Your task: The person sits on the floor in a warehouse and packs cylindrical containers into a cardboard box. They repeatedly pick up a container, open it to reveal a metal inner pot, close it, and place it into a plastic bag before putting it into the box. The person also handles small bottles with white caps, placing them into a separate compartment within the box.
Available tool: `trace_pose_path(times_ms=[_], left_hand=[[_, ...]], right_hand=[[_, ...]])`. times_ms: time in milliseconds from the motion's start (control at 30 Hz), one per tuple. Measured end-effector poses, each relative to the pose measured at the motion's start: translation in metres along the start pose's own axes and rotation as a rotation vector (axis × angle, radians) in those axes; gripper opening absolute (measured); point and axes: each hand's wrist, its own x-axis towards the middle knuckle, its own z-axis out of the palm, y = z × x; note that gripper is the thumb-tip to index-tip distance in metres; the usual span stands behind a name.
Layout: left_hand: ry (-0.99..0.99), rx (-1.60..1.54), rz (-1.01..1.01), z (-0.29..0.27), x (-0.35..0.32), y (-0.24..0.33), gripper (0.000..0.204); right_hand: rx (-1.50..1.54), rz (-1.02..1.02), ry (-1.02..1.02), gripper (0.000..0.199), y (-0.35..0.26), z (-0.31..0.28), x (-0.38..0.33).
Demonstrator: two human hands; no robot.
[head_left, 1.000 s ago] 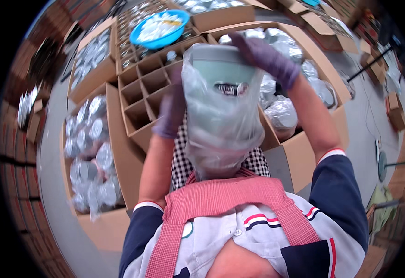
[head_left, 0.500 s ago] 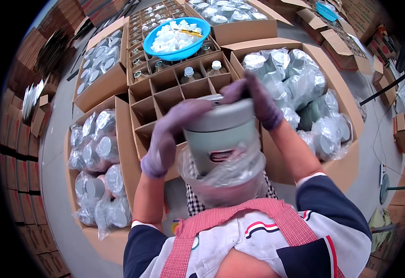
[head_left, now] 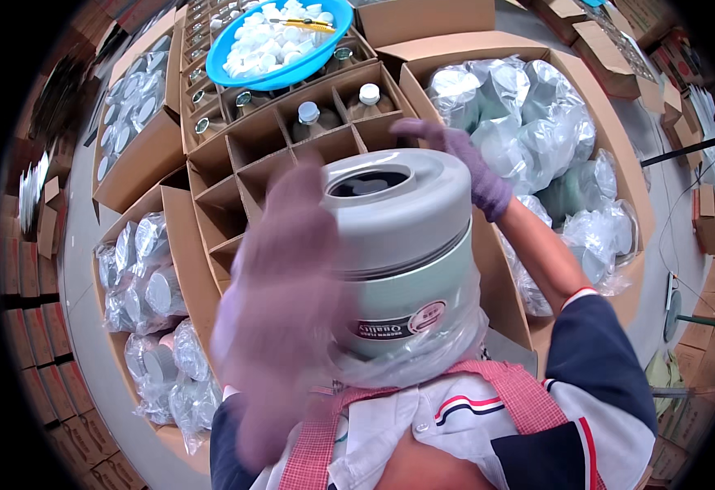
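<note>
A pale green vacuum flask with a broad grey top stands tilted close against my chest. Its top has a round, dark opening, and a label marks its side. Clear plastic wrap is bunched around its lower part. In front of the flask's left side, my left hand, in a purple glove, is smeared by motion; its fingers cannot be made out. My gloved right hand is at the flask's far right edge, fingers stretched out. Whether its palm touches the flask is hidden.
Ahead stands a divided carton with capped bottles in some compartments. On it rests a blue basin of white caps with a yellow cutter. Cartons of plastic-wrapped flasks flank me at left and right.
My hands have parted from around the flask's top. The left has swung down and nearer; the right is at the far edge. The flask appears larger and nearer, its top opening now in plain sight.
</note>
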Motion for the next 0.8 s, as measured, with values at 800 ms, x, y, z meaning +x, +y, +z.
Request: trace_pose_path(times_ms=[800], left_hand=[[0.036,1.166,0.447,-0.031,0.088,-0.037,0.041]], right_hand=[[0.837,0.725,0.248,0.076,0.015,0.053,0.027]])
